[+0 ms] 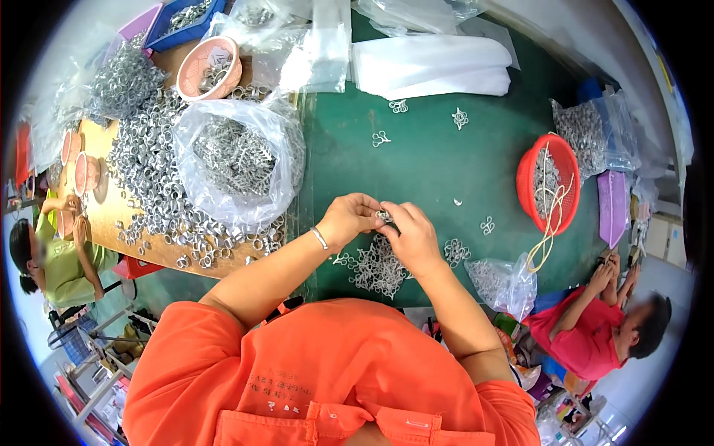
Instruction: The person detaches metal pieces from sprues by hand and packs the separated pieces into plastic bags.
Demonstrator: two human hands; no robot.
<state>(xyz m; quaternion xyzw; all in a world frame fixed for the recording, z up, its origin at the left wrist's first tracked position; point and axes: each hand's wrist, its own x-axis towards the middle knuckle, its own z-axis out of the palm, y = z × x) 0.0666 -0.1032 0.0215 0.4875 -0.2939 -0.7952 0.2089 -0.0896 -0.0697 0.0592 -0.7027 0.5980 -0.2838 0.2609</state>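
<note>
Above the green tabletop (335, 163), my left hand (346, 221) and my right hand (413, 236) meet, fingers closed. Between their fingertips is a small silver metal piece (384, 216), mostly covered, and both hands grip it. Just below my hands lies a heap of silver looped metal pieces (376, 267). A smaller bunch of looped pieces (456, 252) lies right of my right wrist. Farther off, a few small clusters rest apart, among them a looped cluster (381, 138) and a pointed one (460, 117).
Left, a clear bag of silver pieces (234, 160) stands beside many loose metal rings (149, 160). A pink basket (189, 74) sits behind. Right are a red basket with cord (526, 178) and a small filled bag (513, 286). Two people (67, 271) (587, 334) work at either side.
</note>
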